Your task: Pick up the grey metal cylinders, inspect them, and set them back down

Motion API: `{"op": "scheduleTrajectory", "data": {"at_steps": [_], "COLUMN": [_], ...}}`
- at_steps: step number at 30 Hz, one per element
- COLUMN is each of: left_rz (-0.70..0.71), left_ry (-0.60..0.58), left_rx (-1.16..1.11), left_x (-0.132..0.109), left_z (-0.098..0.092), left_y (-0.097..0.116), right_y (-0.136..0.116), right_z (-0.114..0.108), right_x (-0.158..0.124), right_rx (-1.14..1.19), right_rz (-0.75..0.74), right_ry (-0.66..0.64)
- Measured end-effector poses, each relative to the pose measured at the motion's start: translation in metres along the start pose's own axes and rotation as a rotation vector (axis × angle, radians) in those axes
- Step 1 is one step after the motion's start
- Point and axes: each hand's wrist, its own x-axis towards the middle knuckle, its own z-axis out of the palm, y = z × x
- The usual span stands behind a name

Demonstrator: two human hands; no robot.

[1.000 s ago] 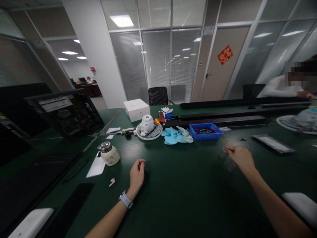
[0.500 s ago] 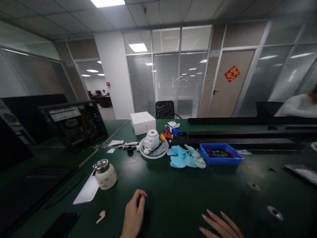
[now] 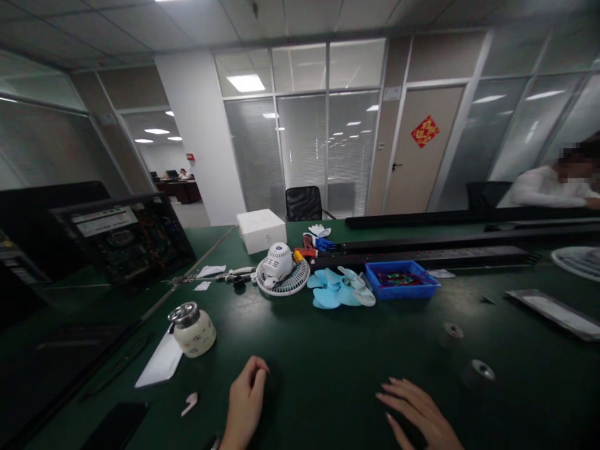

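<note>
We have our right hand spread open; our left hand is curled, its hold unclear. From the right hand, one metal cylinder stands at one o'clock, a second cylinder at two.

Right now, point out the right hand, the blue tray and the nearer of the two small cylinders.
Right hand (image 3: 422,412), head view: back of the hand.
Blue tray (image 3: 407,292), head view: front wall.
Nearer small cylinder (image 3: 482,370), head view: round top.

The bottom edge crops the right hand (its wrist included).
</note>
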Motion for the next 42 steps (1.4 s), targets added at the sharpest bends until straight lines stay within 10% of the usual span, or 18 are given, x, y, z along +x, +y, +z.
{"op": "scheduleTrajectory", "data": {"at_steps": [14, 33, 38, 42], "left_rz": [0.055, 0.102, 0.115, 0.105], "left_ry": [0.002, -0.103, -0.145, -0.133], "left_rx": [0.071, 0.137, 0.177, 0.188], "left_x": [-0.003, 0.003, 0.001, 0.0], "left_z": [-0.005, 0.0, -0.004, -0.003], "left_y": [0.014, 0.003, 0.005, 0.004], "right_y": [0.031, 0.052, 0.064, 0.097], "right_z": [-0.032, -0.025, -0.067, -0.075], "right_x": [0.013, 0.006, 0.01, -0.002], "right_rx": [0.003, -0.118, -0.454, -0.317], "right_rz": [0.267, 0.122, 0.435, 0.74], "right_ry": [0.161, 0.031, 0.143, -0.073]}}
